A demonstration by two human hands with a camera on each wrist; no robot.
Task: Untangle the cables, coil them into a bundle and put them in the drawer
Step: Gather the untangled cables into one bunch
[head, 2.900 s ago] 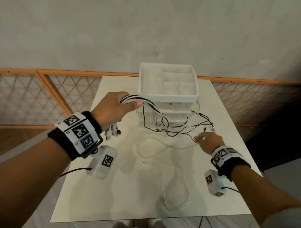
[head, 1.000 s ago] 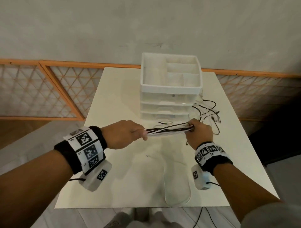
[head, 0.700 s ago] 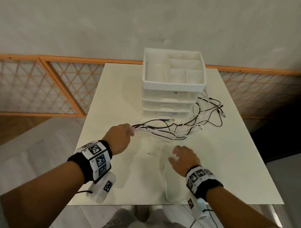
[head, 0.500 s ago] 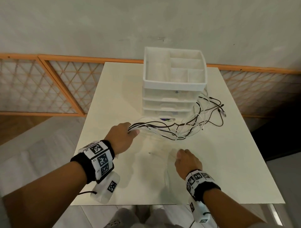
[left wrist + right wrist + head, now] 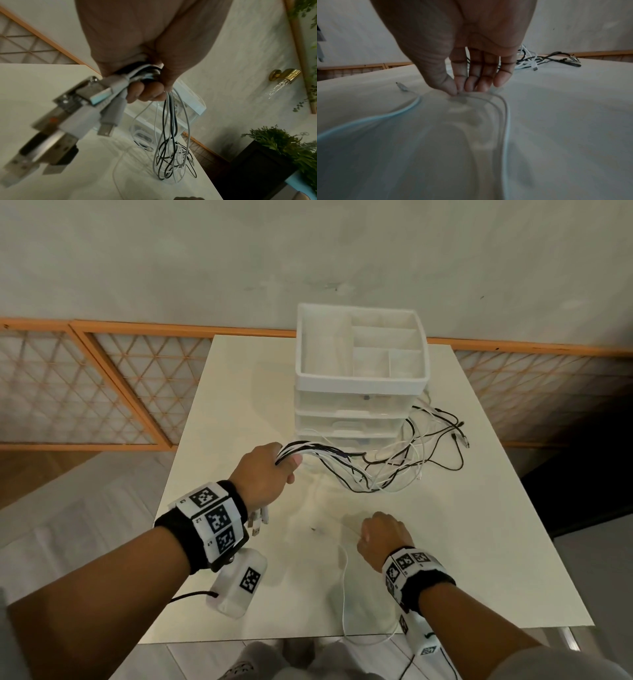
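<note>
The left hand (image 5: 265, 474) held its grip closed around a bundle of black and white cables (image 5: 370, 470), trailing onto the bench (image 5: 479, 542) before the drawer unit (image 5: 359, 392). The right hand (image 5: 380, 535) pinched a loose white cable (image 5: 503, 108) lying on the bench, nearer the person than that unit.

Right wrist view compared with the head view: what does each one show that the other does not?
Only the right wrist view shows the right hand's thumb and fingers pinching the loose white cable on the table. Only the head view shows the left hand gripping the cable bundle and the drawer unit. Both show the trailing cable ends lying on the table.
</note>
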